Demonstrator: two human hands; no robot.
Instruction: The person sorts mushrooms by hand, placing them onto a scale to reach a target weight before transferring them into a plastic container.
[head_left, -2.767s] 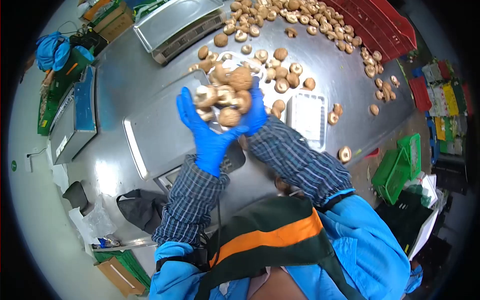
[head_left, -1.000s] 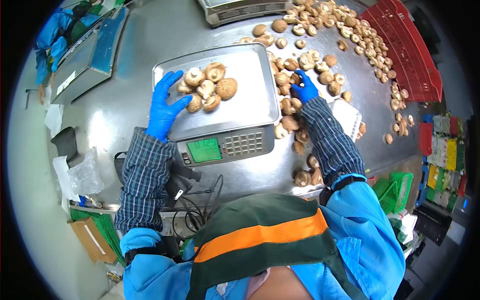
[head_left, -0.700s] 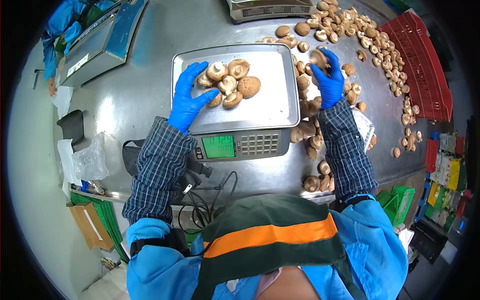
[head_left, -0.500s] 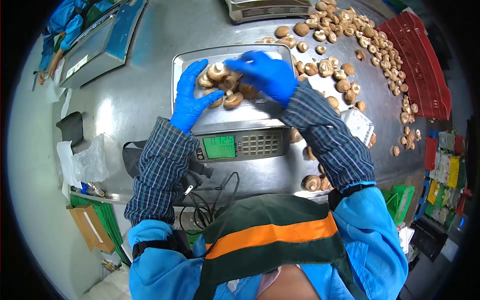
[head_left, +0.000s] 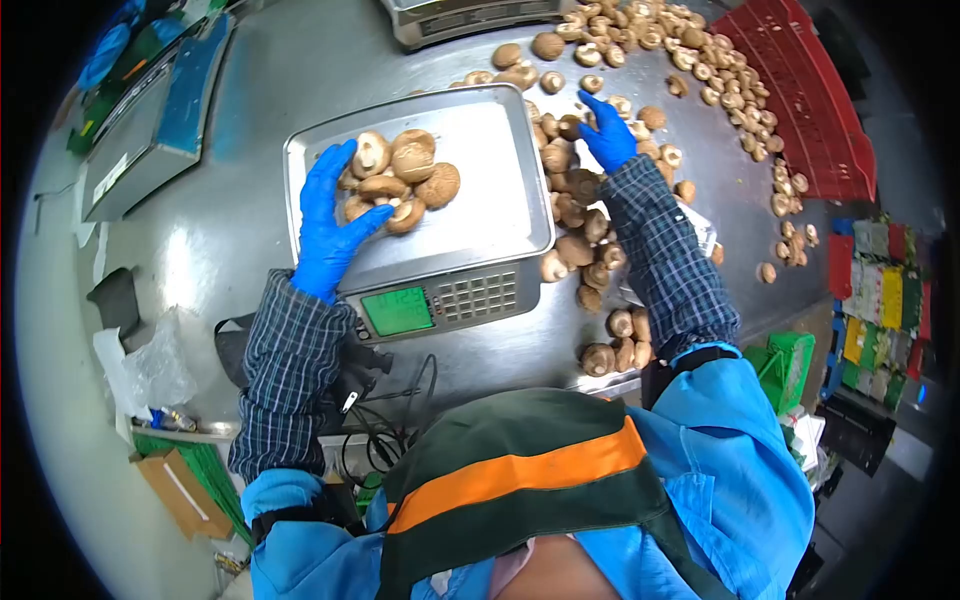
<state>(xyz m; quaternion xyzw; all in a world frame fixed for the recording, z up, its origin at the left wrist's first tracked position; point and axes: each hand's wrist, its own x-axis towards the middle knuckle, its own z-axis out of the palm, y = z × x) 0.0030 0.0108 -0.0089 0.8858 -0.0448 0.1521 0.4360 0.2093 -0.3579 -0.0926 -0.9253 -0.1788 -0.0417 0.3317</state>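
Observation:
Several brown shiitake mushrooms (head_left: 412, 158) lie heaped on the metal pan (head_left: 490, 200) of a digital scale (head_left: 478, 298). My left hand (head_left: 328, 225), in a blue glove, rests at the left side of this heap, thumb and fingers spread around its edge. To the right of the pan, my gloved right hand (head_left: 608, 137) is over loose mushrooms (head_left: 575, 250) on the table. Its fingers are apart, close to a dark mushroom cap (head_left: 570, 127), and I see nothing held in them. The green display (head_left: 397, 311) is lit, its digits hard to read.
A large spread of mushrooms (head_left: 690, 40) covers the back right, beside a tilted red crate (head_left: 805, 100). A second scale (head_left: 480, 22) stands at the back. Clear plastic (head_left: 165, 365) and black cables (head_left: 385, 440) lie front left. A white tray (head_left: 697, 228) sits partly under my right forearm.
My right hand has left the heap on the pan and moved right to the loose mushrooms. The left hand stays by the heap. The whole view has shifted and turned somewhat.

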